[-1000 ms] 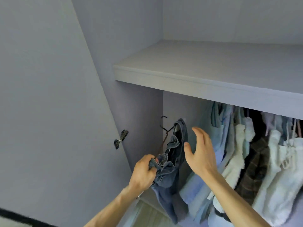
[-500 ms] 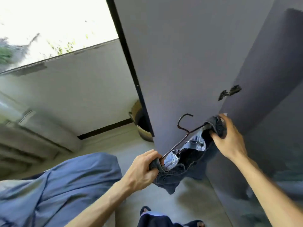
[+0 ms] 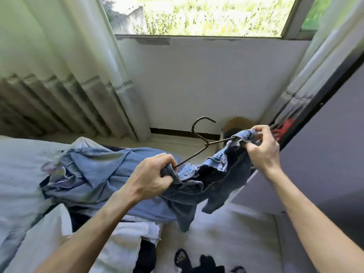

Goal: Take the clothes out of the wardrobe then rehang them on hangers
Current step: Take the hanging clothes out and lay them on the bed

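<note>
Dark denim garment [image 3: 214, 186] on a wire hanger [image 3: 206, 144], held in mid-air beside the bed [image 3: 17, 166] — left hand [image 3: 151, 178] grip pinching one waistband end, right hand [image 3: 263, 149] grip pinching the other — blue clothes pile [image 3: 98, 170] on the bed.

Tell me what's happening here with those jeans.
A person is holding a pair of denim jeans that hang on a dark wire hanger. The left hand grips one end of the waistband at the hanger's tip, and the right hand pinches the other end. The jeans are not yet off the hanger. They are held over a bed where a pile of blue clothes lies, with the wardrobe door to the right.
</note>
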{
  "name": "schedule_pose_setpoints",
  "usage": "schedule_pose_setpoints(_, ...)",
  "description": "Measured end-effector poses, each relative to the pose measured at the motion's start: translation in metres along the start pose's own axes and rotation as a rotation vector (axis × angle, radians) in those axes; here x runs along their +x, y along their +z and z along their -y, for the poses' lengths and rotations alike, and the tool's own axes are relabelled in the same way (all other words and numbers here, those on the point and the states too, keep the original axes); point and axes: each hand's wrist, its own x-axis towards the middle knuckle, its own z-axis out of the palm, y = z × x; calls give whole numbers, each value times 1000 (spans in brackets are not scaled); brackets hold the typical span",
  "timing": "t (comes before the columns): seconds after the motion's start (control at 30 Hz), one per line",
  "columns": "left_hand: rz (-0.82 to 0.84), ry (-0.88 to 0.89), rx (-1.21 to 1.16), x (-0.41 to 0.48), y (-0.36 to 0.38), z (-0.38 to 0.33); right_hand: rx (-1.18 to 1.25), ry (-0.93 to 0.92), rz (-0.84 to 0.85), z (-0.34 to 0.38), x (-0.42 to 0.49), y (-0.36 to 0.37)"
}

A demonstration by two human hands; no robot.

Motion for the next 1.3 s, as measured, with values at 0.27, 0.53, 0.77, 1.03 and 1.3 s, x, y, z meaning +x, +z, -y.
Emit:
schedule_pose_setpoints(0.27,-210,-197,-109,-34,-76,35,29,-170,183,112,33,102)
schedule_pose_setpoints(0.53,-514,-484,-54,-60,-142,61,97,-321,433,206,58,219)
schedule_pose_setpoints(0.77,-643,-668,49,-65,-179,92,122,-408,634,257,77,300)
schedule_pose_setpoints(1.03,-681,-1023,254,-94,-163,155,67,-418,835,253,73,369)
schedule_pose_setpoints(1.3,-883,-1103,298,-108,-162,214,-8,-453,944,288,50,452)
